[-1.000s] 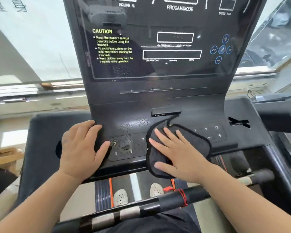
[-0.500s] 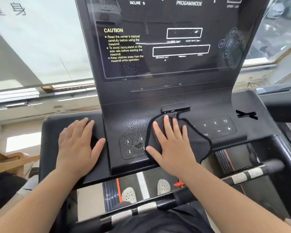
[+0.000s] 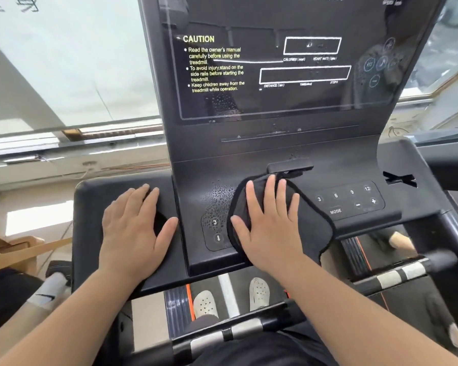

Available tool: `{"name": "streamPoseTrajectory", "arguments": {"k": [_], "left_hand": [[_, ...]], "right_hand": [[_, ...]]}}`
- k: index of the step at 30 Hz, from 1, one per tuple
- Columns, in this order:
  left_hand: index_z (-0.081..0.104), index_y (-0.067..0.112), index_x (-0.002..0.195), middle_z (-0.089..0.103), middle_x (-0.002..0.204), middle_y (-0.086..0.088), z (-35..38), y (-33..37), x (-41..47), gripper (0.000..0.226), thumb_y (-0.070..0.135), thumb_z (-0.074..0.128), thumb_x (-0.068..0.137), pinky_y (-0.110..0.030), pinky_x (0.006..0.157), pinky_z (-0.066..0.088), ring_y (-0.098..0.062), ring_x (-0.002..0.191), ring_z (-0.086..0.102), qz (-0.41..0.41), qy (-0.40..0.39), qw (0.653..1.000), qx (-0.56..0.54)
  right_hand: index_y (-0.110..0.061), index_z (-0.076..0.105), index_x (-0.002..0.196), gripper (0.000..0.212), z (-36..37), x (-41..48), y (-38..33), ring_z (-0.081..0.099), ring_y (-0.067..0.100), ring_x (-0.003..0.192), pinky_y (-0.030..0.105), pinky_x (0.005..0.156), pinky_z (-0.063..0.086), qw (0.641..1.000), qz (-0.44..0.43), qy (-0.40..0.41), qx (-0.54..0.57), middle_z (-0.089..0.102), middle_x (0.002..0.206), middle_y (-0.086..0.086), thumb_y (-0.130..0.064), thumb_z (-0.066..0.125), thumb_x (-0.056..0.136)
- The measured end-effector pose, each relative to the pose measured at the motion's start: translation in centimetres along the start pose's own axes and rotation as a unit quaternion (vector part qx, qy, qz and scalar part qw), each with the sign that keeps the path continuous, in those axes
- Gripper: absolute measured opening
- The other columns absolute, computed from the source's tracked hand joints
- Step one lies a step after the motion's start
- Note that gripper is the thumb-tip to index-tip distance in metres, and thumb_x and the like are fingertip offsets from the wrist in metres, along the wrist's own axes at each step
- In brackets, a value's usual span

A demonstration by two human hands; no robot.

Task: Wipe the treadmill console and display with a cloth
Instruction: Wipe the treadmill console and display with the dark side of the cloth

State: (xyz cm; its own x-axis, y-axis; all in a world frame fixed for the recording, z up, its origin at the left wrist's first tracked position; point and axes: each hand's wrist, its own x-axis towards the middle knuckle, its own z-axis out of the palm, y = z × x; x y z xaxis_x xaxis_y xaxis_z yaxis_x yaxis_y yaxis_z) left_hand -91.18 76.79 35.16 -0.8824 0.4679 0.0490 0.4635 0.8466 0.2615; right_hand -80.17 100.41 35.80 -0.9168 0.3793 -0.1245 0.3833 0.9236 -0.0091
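Note:
A black cloth (image 3: 312, 228) lies on the sloped black treadmill console (image 3: 354, 165), just below a small black tab (image 3: 290, 167). My right hand (image 3: 269, 223) is pressed flat on the cloth, fingers spread and pointing up the slope. Water droplets bead on the console left of the cloth, around the left button pad (image 3: 215, 231). The right button pad (image 3: 352, 200) shows 3, 6, 9, 12 and MODE. The upright display (image 3: 275, 75) with yellow CAUTION text rises behind. My left hand (image 3: 134, 231) rests flat on the console's left wing, holding nothing.
A handlebar (image 3: 397, 274) with silver grip bands crosses in front of the console, low in view. Below it are the treadmill belt and my two white shoes (image 3: 204, 303). Windows lie left and right of the display. Another machine's edge (image 3: 450, 159) juts in at right.
My right hand has slid the cloth up the console toward the small tab, uncovering the lower edge. My left hand has shifted slightly outward on the left wing. The view has moved closer.

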Motion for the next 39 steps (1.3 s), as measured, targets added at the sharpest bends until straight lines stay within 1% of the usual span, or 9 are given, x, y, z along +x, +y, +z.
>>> {"name": "streamPoseTrajectory", "arguments": {"k": [7, 12, 14, 17, 21, 24, 28, 34, 39], "left_hand": [[0.051, 0.008, 0.144, 0.048, 0.15, -0.013, -0.2, 0.1, 0.0, 0.074, 0.06, 0.029, 0.095, -0.056, 0.115, 0.03, -0.037, 0.141, 0.039, 0.0, -0.009, 1.0, -0.006], [0.053, 0.006, 0.141, 0.051, 0.148, -0.015, -0.2, -0.2, 0.0, 0.072, 0.056, 0.029, 0.097, -0.057, 0.112, 0.033, -0.039, 0.138, 0.043, 0.003, 0.007, 0.999, -0.033], [0.054, 0.006, 0.141, 0.051, 0.148, -0.015, -0.2, -0.3, -0.1, 0.07, 0.054, 0.03, 0.097, -0.056, 0.113, 0.032, -0.039, 0.138, 0.044, -0.001, 0.014, 0.999, -0.047], [0.055, 0.006, 0.141, 0.052, 0.148, -0.014, -0.1, -0.4, -0.1, 0.068, 0.051, 0.028, 0.097, -0.053, 0.114, 0.029, -0.038, 0.138, 0.043, -0.01, 0.022, 0.997, -0.068], [0.056, 0.006, 0.14, 0.054, 0.146, -0.014, -0.1, -0.6, 0.0, 0.066, 0.048, 0.026, 0.098, -0.051, 0.115, 0.028, -0.037, 0.137, 0.045, -0.017, 0.033, 0.995, -0.094], [0.057, 0.006, 0.139, 0.055, 0.145, -0.013, 0.0, -0.7, -0.1, 0.065, 0.047, 0.026, 0.099, -0.049, 0.115, 0.028, -0.036, 0.136, 0.045, -0.02, 0.04, 0.993, -0.109], [0.058, 0.007, 0.138, 0.057, 0.143, -0.013, 0.1, -0.7, 0.0, 0.063, 0.045, 0.027, 0.099, -0.05, 0.114, 0.029, -0.036, 0.135, 0.047, -0.013, 0.057, 0.99, -0.126], [0.055, 0.007, 0.139, 0.059, 0.138, -0.012, -0.1, -1.5, -0.2, 0.062, 0.043, 0.022, 0.101, -0.051, 0.111, 0.034, -0.034, 0.128, 0.052, 0.008, 0.11, 0.969, -0.222], [0.056, 0.005, 0.136, 0.061, 0.134, -0.014, 0.1, -1.5, 0.0, 0.064, 0.046, 0.02, 0.102, -0.053, 0.108, 0.037, -0.036, 0.125, 0.053, 0.014, 0.121, 0.971, -0.207]], "right_hand": [[-0.018, 0.0, 0.163, 0.081, -1.2, 3.1, -6.4, -0.016, 0.042, 0.156, 0.063, 0.125, 0.0, 0.996, -0.069, 0.023, 0.045, -0.018, 0.17, 0.017, -0.065, 0.021, 0.1], [-0.029, 0.017, 0.163, 0.068, -1.2, 1.5, -4.3, -0.005, 0.03, 0.159, 0.06, 0.126, 0.006, 0.94, -0.341, -0.016, -0.027, 0.002, 0.173, 0.001, -0.061, 0.026, 0.104], [-0.034, 0.017, 0.162, 0.065, -0.7, 0.5, -1.6, -0.001, 0.031, 0.159, 0.059, 0.127, 0.003, 0.921, -0.386, -0.01, -0.056, 0.005, 0.173, -0.002, -0.06, 0.028, 0.104], [-0.03, 0.02, 0.162, 0.072, -0.5, -0.4, 1.6, -0.001, 0.039, 0.158, 0.07, 0.121, 0.012, 0.963, -0.258, 0.035, -0.074, 0.007, 0.173, 0.008, -0.065, 0.032, 0.1], [-0.016, 0.018, 0.163, 0.088, -1.8, -1.7, -0.5, -0.003, 0.056, 0.153, 0.07, 0.121, 0.002, 0.999, -0.025, 0.04, 0.021, 0.002, 0.168, 0.029, -0.075, 0.014, 0.097], [-0.014, 0.006, 0.164, 0.101, -1.1, -2.4, -3.4, -0.006, 0.058, 0.151, 0.072, 0.121, 0.001, 0.996, 0.033, -0.035, 0.071, -0.001, 0.166, 0.033, -0.08, -0.008, 0.089], [-0.009, 0.006, 0.163, 0.096, -0.3, 0.7, -4.7, -0.003, 0.059, 0.151, 0.072, 0.12, 0.004, 0.997, 0.056, -0.014, 0.05, 0.0, 0.164, 0.037, -0.076, 0.002, 0.094], [-0.015, 0.009, 0.164, 0.086, -1.2, 3.0, -5.0, -0.008, 0.055, 0.152, 0.069, 0.122, 0.006, 0.988, -0.155, 0.007, -0.017, -0.007, 0.166, 0.033, -0.069, 0.026, 0.098], [-0.036, 0.017, 0.162, 0.072, -1.1, 1.5, -1.4, -0.002, 0.034, 0.159, 0.059, 0.127, 0.002, 0.914, -0.4, -0.021, -0.064, 0.005, 0.173, 0.003, -0.068, 0.034, 0.1]]}}
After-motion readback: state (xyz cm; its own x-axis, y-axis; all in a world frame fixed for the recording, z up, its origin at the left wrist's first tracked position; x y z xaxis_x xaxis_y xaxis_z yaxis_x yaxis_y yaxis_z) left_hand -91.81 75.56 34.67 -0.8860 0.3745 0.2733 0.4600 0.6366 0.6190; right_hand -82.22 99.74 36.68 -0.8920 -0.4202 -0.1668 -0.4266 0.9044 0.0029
